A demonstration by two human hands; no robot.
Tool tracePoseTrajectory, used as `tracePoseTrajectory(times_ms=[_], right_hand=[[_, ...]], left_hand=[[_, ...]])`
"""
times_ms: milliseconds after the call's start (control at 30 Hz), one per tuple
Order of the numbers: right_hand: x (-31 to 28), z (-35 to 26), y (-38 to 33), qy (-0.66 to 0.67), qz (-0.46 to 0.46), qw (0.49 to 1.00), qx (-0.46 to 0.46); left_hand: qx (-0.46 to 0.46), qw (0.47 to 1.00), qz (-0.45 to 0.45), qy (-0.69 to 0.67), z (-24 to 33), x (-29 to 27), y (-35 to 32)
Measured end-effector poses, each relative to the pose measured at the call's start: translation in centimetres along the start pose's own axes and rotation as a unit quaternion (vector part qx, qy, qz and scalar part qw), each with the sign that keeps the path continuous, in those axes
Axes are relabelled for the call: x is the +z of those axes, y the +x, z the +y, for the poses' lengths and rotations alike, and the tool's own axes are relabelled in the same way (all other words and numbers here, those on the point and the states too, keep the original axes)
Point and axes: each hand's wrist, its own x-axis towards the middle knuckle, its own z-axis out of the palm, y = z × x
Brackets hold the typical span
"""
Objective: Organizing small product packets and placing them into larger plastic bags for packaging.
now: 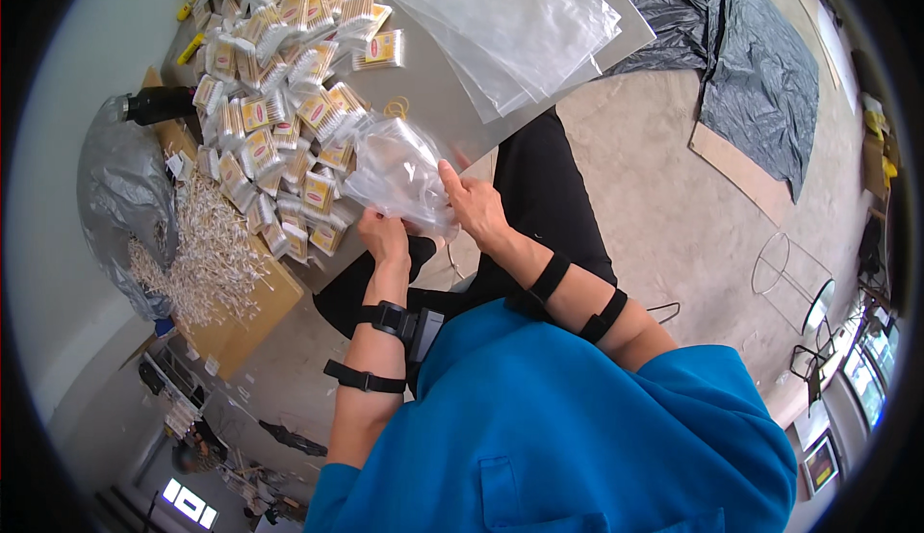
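Note:
A clear plastic bag (404,169) is spread between my hands at the near edge of the grey table (452,100). My left hand (386,235) pinches its near left edge, fingers closed. On the other side, my right hand (476,211) grips the bag's right edge, with some of its fingers hidden behind the plastic. Just left of the bag lies a large heap of cotton swab packs (260,151), clear-wrapped with yellow and white labels. Yellow rubber bands (396,107) lie on the table beyond the bag. I cannot make out anything inside the bag.
Flat clear plastic bags (520,27) are stacked on the table's far right. Loose cotton swabs (217,259) cover a cardboard sheet (265,316) at left, beside a grey plastic sack (120,186). Black plastic sheeting (756,61) lies on the floor; a wire-framed stool (794,278) stands right.

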Motion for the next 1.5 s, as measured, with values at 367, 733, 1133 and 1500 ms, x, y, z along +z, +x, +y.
tracePoseTrajectory(times_ms=[367,733,1133,1500], right_hand=[[-3.2,-1.5,-5.1,0.080,-0.154,0.984,-0.035],[-1.8,-2.1,-7.7,-0.144,-0.013,0.964,-0.221],[-0.3,-1.9,-8.0,-0.280,0.065,0.818,-0.499],[-1.9,-3.1,-9.5,-0.177,0.028,0.790,-0.586]], left_hand=[[0.508,0.790,-0.129,0.318,8.1,-6.9,-6.7],[0.492,0.686,-0.240,0.480,10.0,-4.2,-3.6],[0.464,0.758,-0.368,0.274,5.1,-1.2,4.1],[0.571,0.683,-0.301,0.341,9.0,0.3,1.7]])
